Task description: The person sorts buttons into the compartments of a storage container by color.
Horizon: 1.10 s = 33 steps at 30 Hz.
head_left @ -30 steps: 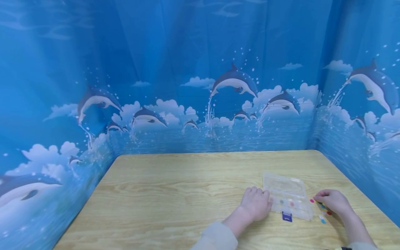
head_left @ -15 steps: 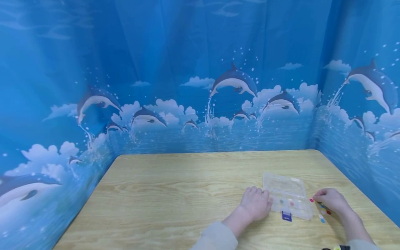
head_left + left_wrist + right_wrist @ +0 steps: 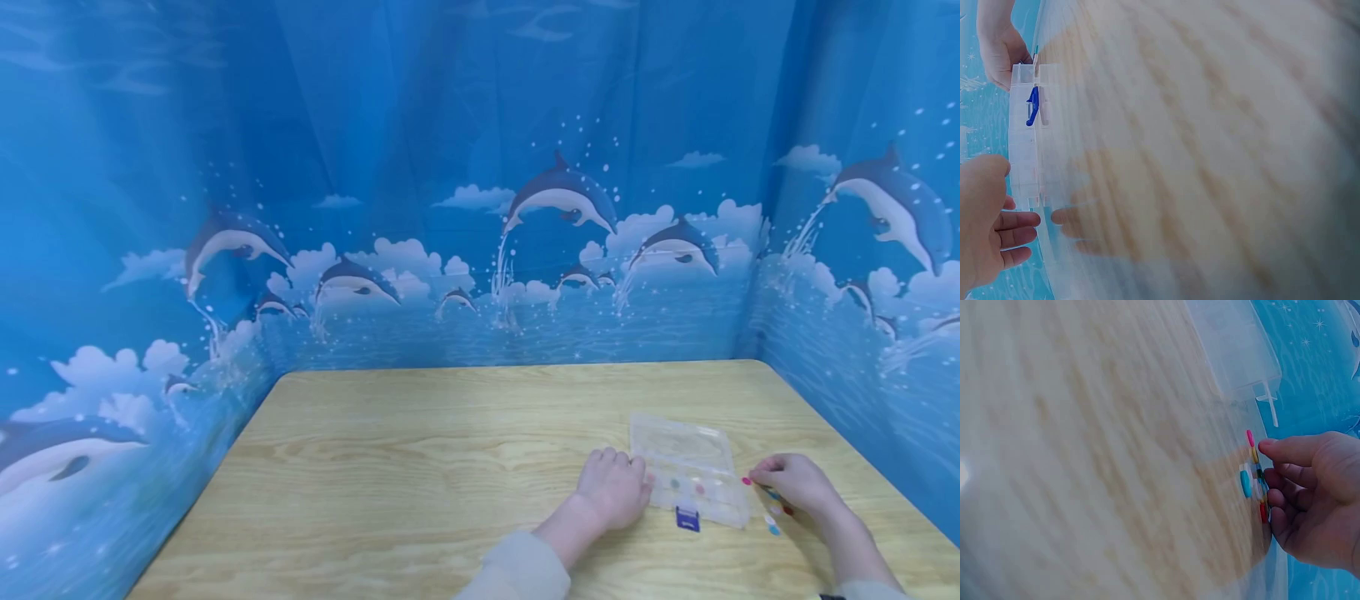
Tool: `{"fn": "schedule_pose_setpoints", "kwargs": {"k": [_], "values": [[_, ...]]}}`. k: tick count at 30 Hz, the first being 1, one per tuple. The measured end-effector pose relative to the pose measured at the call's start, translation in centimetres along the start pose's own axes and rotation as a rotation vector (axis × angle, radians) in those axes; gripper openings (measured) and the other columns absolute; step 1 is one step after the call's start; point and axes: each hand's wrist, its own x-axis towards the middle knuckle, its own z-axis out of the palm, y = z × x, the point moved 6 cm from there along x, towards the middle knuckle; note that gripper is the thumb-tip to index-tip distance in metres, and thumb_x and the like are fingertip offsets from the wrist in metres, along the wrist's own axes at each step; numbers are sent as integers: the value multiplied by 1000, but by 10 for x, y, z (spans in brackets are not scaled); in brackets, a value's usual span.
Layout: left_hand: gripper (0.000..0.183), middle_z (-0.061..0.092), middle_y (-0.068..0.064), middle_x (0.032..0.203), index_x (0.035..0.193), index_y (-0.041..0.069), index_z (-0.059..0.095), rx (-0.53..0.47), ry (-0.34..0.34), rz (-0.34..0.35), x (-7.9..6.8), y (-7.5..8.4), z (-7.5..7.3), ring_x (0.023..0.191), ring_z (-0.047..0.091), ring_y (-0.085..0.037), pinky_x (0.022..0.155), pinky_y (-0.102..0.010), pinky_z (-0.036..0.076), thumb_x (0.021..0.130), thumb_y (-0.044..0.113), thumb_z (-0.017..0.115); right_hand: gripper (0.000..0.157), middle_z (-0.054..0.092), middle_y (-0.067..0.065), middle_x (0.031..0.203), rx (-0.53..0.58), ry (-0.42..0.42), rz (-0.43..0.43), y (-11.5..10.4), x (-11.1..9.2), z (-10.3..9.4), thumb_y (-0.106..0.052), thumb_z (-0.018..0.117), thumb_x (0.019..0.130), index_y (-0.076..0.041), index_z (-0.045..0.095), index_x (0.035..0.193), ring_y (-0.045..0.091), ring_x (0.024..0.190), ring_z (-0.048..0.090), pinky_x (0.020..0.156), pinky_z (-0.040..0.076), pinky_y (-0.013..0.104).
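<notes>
A clear plastic compartment box (image 3: 697,500) lies with its lid (image 3: 678,439) folded back and a purple-blue latch (image 3: 687,518) at its front. Through its wall show a few small coloured discs, one of them pink (image 3: 700,490). My left hand (image 3: 613,490) holds the box by its left end, thumb over the edge, the other fingers loosely extended. To the right of the box, my right hand (image 3: 798,483) is down among several small coloured discs, with a pink disc (image 3: 1250,437) just past its thumb tip and a turquoise disc (image 3: 1245,484) alongside. I cannot tell whether its bent fingers pinch one.
The wood-grain table (image 3: 420,475) spreads far to the left of the box. A blue curtain (image 3: 450,317) printed with dolphins encloses the back and both sides. A blue-and-white pair of discs (image 3: 772,525) lies nearest the front.
Both hands keep almost the same place, and the box stays put. The right fingers shift only very slightly among the discs.
</notes>
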Motion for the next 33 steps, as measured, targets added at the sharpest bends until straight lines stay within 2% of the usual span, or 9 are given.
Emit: {"fn": "schedule_pose_setpoints", "kwargs": {"k": [5, 10, 14, 17, 20, 25, 33], "values": [[33, 54, 9, 93, 111, 26, 53, 8, 1, 3, 0, 0, 1, 87, 48, -6, 82, -24, 39, 97, 49, 34, 34, 55, 3, 76, 81, 16, 17, 3, -4, -1, -22, 56, 88, 11, 59, 96, 13, 55, 45, 54, 38, 30], [32, 54, 9, 91, 110, 26, 53, 8, 0, 5, 0, 1, 2, 85, 47, -6, 80, -24, 38, 96, 49, 35, 39, 49, -2, 67, 236, -13, 55, 6, -9, -1, -21, 54, 90, 15, 55, 104, 9, 46, 40, 47, 38, 28], [32, 54, 9, 92, 110, 26, 53, 14, -4, 6, 0, 2, 2, 86, 47, -6, 81, -24, 38, 96, 49, 36, 43, 51, -2, 72, 272, -8, 53, 5, -11, -3, -26, 54, 92, 14, 55, 106, 6, 59, 44, 54, 41, 26], [33, 54, 9, 92, 110, 25, 53, 26, -4, 4, 0, 2, 1, 87, 48, -7, 81, -24, 38, 96, 49, 35, 45, 55, -2, 88, 246, 20, 23, 3, -11, -8, -31, 53, 94, 12, 56, 105, 7, 75, 46, 63, 41, 25], [33, 54, 8, 92, 110, 25, 53, 37, -3, 5, 1, 1, 1, 87, 48, -7, 81, -24, 38, 96, 49, 35, 43, 56, -6, 90, 288, 11, 13, 2, -11, -10, -32, 53, 94, 9, 58, 105, 7, 76, 48, 65, 42, 25], [33, 54, 9, 93, 110, 25, 53, 27, 6, 5, 1, 1, 1, 87, 48, -7, 82, -24, 38, 97, 49, 34, 36, 56, -22, 89, 353, -16, -13, -1, -13, -9, -29, 55, 93, 4, 61, 104, -3, 80, 50, 70, 45, 24], [34, 55, 9, 94, 112, 26, 53, 12, 7, 0, 1, 0, 2, 88, 48, -7, 82, -24, 38, 97, 49, 34, 30, 59, -19, 91, 370, -22, -95, -12, -17, -5, -23, 55, 94, 6, 60, 101, -7, 83, 49, 72, 45, 25]]}}
